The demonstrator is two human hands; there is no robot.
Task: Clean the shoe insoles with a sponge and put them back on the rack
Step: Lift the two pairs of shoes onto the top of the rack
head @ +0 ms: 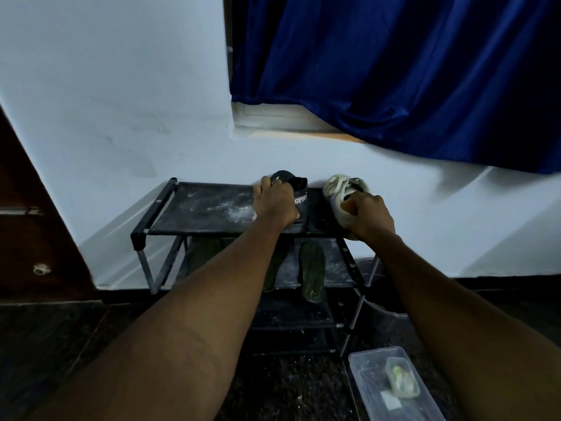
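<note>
Up on the rack's (197, 208) top shelf, the left grip (274, 205) clasps a black shoe (291, 179), the right grip (368, 215) a white shoe (337, 189); a green insole (312, 275) lies on the 2nd shelf.

Blue curtain (409, 71) hanging over the window ledge (288, 123) ahead of me, pale wall (106, 86) around it, brown door (24, 223) on my left, dark floor (45, 344) below.
</note>
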